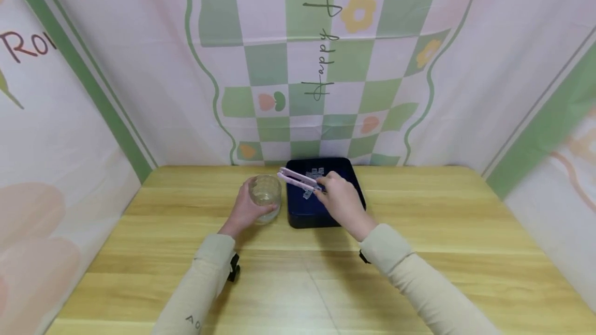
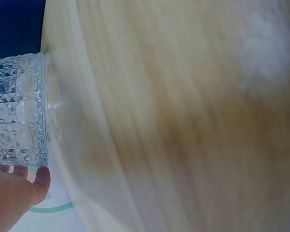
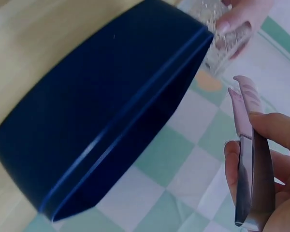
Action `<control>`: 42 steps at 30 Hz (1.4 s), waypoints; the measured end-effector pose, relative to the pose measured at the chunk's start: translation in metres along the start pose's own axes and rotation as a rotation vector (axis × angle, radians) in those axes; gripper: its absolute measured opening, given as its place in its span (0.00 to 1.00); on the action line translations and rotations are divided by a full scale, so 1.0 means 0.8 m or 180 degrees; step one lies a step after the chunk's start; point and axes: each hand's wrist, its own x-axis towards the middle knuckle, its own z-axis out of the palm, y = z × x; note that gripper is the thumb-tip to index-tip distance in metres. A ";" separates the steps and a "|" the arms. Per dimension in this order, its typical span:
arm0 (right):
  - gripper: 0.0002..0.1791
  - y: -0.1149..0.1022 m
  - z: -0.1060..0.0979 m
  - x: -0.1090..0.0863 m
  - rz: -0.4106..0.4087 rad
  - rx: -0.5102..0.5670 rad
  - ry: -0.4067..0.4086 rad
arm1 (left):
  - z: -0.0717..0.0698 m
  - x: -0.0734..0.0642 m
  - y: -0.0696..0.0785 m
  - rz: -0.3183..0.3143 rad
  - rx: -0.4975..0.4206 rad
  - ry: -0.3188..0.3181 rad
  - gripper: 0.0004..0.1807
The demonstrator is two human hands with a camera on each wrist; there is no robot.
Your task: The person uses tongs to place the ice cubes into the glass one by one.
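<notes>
My left hand (image 1: 243, 210) grips a clear cut-glass tumbler (image 1: 266, 195) standing on the table, left of a dark blue box (image 1: 304, 219). Its diamond-patterned side shows in the left wrist view, with fingertips at the lower edge. In my right hand (image 1: 345, 201) is a pair of tongs (image 1: 297, 178) with pink tips and metal handles, pinched between thumb and fingers. The tips reach over the box's left edge, close to the tumbler's rim. A small clear piece (image 3: 238, 88) seems to sit between them. Several small clear pieces (image 1: 315, 172) lie inside the box.
The wooden table (image 1: 288, 283) carries the box near its back edge. Behind it hangs a curtain (image 1: 261, 66) with green checks and flowers, and more printed cloth closes in both sides.
</notes>
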 end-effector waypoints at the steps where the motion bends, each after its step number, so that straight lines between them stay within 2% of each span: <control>1: 0.15 -0.005 0.003 -0.001 -0.0014 0.0015 -0.0019 | 0.000 0.000 0.000 -0.0001 -0.0009 -0.0001 0.55; 6: 0.14 -0.018 0.017 -0.005 -0.0109 0.0040 -0.0069 | -0.001 0.000 -0.002 -0.0003 -0.0032 -0.0024 0.55; 18: 0.13 -0.022 0.035 -0.006 -0.0234 0.0107 0.0036 | -0.002 -0.002 0.000 0.0069 -0.0139 -0.0030 0.54; 26: 0.19 -0.024 0.038 -0.009 -0.0163 0.0203 -0.0013 | -0.001 -0.001 -0.003 0.0019 -0.0045 -0.0022 0.54; 30: 0.23 -0.023 0.039 -0.010 -0.0133 0.0306 -0.0039 | -0.001 -0.001 -0.004 0.0057 -0.0065 -0.0007 0.54; 36: 0.24 -0.014 0.042 -0.010 -0.0370 0.0288 0.0262 | -0.001 -0.003 -0.002 0.0058 -0.0098 0.0010 0.54; 42: 0.23 -0.006 0.034 -0.008 -0.0370 0.0193 0.0403 | -0.001 -0.004 0.000 0.0015 -0.0106 -0.0004 0.54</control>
